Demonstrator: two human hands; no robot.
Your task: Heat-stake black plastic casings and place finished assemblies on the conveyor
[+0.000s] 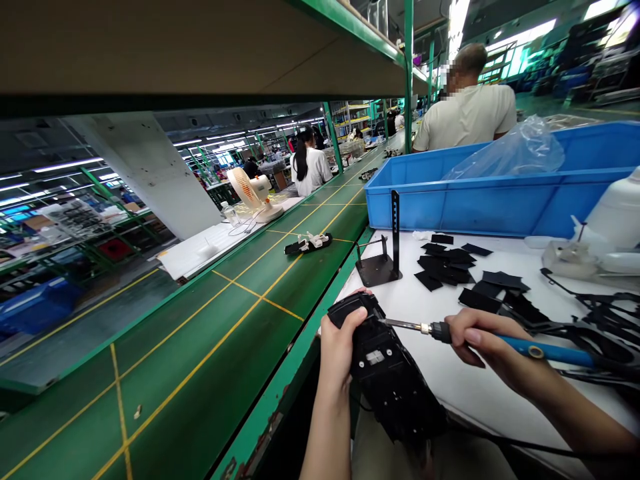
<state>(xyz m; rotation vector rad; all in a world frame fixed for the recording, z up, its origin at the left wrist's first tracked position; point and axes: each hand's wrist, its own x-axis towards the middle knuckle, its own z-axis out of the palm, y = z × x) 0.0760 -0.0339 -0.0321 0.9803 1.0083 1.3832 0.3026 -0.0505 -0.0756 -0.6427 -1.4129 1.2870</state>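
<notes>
My left hand (340, 343) is closed around the upper end of a long black plastic housing (395, 380), thumb on its face. The housing slants down over my lap, with small screws and a pale patch on its surface. In my right hand (483, 337) is a blue-handled soldering iron (530, 348), gripped like a pen. Its metal tip points left and reaches the housing's upper part, close to my left thumb; whether it touches, I cannot tell. A black metal stand (379, 267) with an upright slotted bar is just beyond the housing on the white tabletop.
Black rectangular pieces (445, 265) lie scattered on the white tabletop (430, 333). Behind them stands a blue bin (500, 200) holding clear plastic. Black straps (600, 313) lie at right. The green conveyor (200, 360) on my left carries a black-and-white part (307, 244). A shelf hangs overhead.
</notes>
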